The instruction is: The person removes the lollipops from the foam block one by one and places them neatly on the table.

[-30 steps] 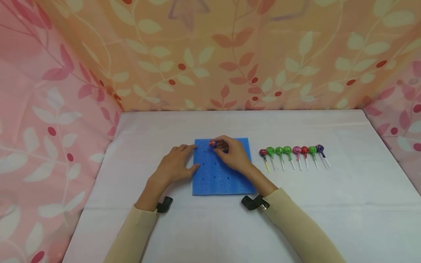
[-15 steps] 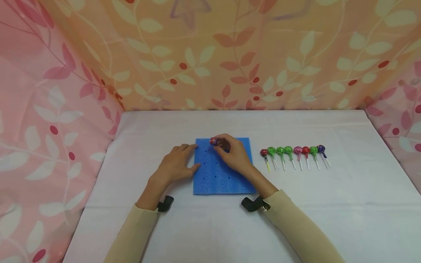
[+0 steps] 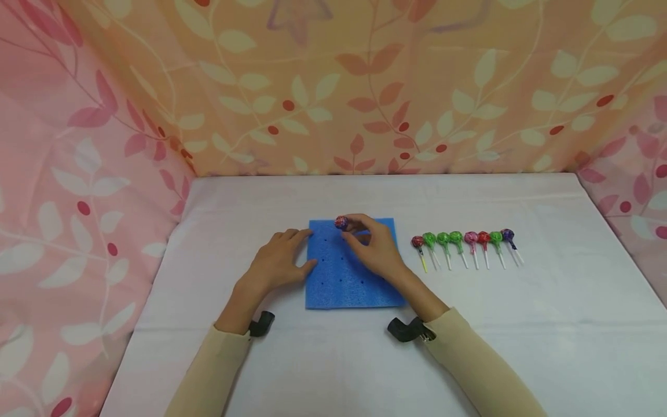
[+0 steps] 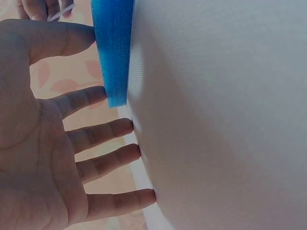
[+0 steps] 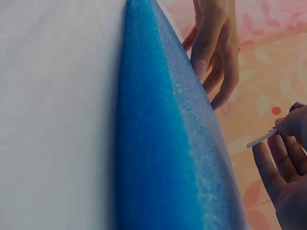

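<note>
My right hand (image 3: 378,250) pinches a lollipop (image 3: 341,222) in a red and purple wrapper, over the far part of a blue foam block (image 3: 336,296). The right wrist view shows its white stick (image 5: 260,139) jutting from between thumb and fingers, the tip clear of the foam. Small dark holes dot the block's top; my right hand and forearm hide some of them. At the block's left edge, my left hand (image 3: 276,260) has its fingers spread. In the left wrist view its thumb and index finger touch the foam, while other fingertips rest on the white table.
To the right of the foam, a row of several wrapped lollipops (image 3: 456,238), green, red, pink and purple, lies with sticks pointing toward me. A white cloth (image 3: 333,359) covers the table. Floral curtains (image 3: 365,87) stand behind it and at both sides.
My right hand has shifted slightly right, and the lollipop in it sits a little differently, its head farther out from the fingers. The left hand holds its place at the foam edge.
</note>
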Tool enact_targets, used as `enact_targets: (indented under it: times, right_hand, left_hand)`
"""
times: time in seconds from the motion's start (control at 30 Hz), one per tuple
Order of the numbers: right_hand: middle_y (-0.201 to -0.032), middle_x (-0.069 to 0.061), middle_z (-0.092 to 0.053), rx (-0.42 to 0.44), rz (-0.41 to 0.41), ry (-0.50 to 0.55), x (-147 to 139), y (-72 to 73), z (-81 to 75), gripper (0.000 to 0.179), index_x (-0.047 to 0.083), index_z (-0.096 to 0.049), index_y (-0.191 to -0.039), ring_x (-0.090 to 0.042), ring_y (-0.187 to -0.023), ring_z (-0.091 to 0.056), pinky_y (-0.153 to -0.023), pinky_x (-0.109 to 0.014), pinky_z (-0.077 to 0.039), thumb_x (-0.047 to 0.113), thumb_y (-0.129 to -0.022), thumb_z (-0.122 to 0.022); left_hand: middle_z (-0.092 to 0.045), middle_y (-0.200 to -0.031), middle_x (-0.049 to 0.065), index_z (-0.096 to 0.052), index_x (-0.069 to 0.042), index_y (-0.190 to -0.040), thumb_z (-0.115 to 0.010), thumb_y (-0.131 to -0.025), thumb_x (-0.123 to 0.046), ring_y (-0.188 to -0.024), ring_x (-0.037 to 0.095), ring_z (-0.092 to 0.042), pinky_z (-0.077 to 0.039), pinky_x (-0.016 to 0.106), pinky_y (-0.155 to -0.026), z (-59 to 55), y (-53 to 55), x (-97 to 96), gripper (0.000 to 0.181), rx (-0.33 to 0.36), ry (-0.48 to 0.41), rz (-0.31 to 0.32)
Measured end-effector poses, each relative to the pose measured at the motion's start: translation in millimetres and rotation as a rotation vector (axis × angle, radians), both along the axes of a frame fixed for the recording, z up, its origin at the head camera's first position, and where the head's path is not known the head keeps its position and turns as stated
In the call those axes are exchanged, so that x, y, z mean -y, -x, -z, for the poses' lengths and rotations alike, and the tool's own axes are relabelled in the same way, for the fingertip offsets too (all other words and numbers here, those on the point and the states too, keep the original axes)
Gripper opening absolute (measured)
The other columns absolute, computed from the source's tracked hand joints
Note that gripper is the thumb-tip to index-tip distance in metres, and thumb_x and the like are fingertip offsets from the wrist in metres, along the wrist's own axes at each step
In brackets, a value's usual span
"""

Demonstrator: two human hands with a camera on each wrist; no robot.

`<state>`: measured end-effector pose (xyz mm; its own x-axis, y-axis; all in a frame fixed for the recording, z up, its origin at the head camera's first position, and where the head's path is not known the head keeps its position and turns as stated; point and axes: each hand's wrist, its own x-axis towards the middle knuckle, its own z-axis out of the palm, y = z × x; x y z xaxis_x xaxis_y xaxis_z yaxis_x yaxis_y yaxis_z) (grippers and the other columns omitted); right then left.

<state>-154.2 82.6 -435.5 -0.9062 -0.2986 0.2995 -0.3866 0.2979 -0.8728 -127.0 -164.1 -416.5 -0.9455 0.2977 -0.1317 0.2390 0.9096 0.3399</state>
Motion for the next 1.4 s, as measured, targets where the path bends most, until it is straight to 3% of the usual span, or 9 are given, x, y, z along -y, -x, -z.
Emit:
enact_targets:
  times: [0.37, 0.6, 0.93, 1.4]
  right_hand:
    - [-0.110, -0.014, -0.076, -0.053, 0.031, 0.032, -11.6, -4.1, -1.7, 0.038, 0.004, -0.068, -0.134, -0.027, -0.105, -0.073, -0.084, -0.035, -0.066, 0.005, -0.097, -0.075]
    - [-0.112, -0.016, -0.075, -0.025, 0.029, 0.045, -14.0, -10.9, -0.6, 0.037, 0.002, -0.066, -0.134, -0.028, -0.106, -0.072, -0.083, -0.028, -0.064, 0.004, -0.098, -0.074]
    - [-0.109, -0.016, -0.075, -0.019, 0.051, 0.048, -27.0, -19.5, 4.9, 0.037, 0.002, -0.067, -0.132, -0.030, -0.104, -0.073, -0.082, -0.022, -0.063, 0.004, -0.096, -0.075]
    - [-0.109, -0.017, -0.074, -0.004, 0.093, 0.046, -46.2, -20.4, 1.2, 0.036, 0.000, -0.067, -0.131, -0.025, -0.100, -0.072, -0.078, -0.018, -0.063, 0.001, -0.096, -0.075]
  left_hand:
    - [-0.050, -0.162, 0.014, -0.045, -0.019, -0.161, -0.067, -0.097, -0.047, -0.147, 0.042, -0.049, -0.049, 0.066, -0.111, 0.1, 0.1, 1.9, 0.073, 0.017, 0.007, -0.024]
    - [-0.050, -0.162, 0.014, -0.045, -0.019, -0.161, -0.067, -0.097, -0.046, -0.148, 0.043, -0.049, -0.049, 0.066, -0.112, -4.3, 0.5, 3.1, 0.073, 0.021, 0.009, -0.023]
    - [-0.052, -0.160, 0.013, -0.046, -0.020, -0.160, -0.067, -0.097, -0.046, -0.146, 0.041, -0.051, -0.051, 0.066, -0.109, 6.7, -3.1, 1.2, 0.071, 0.012, -0.004, -0.018]
    - [-0.053, -0.159, 0.013, -0.047, -0.019, -0.159, -0.067, -0.097, -0.046, -0.145, 0.042, -0.051, -0.051, 0.064, -0.110, 3.8, -0.3, -0.6, 0.071, -0.001, -0.010, -0.007]
